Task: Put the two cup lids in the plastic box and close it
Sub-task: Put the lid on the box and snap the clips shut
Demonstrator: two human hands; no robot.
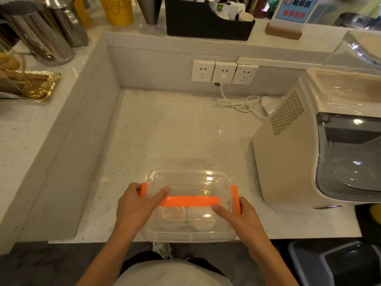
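A clear plastic box [185, 232] stands at the front edge of the speckled counter, its clear lid [189, 180] on top and an orange handle [189, 201] lying across it. Two clear cup lids [172, 213] [203, 216] rest side by side inside. My left hand [136, 205] grips the orange clip [143, 189] at the box's left end, thumb on the lid. My right hand [239, 215] holds the orange clip [236, 199] at the right end, thumb on the lid too.
A beige machine [309, 145] with a clear hopper stands close to the right of the box. A white cable [239, 103] runs from wall sockets [223, 72] at the back. Raised ledges carry metal jugs [41, 36], a yellow cup [119, 9] and a black organiser [208, 23].
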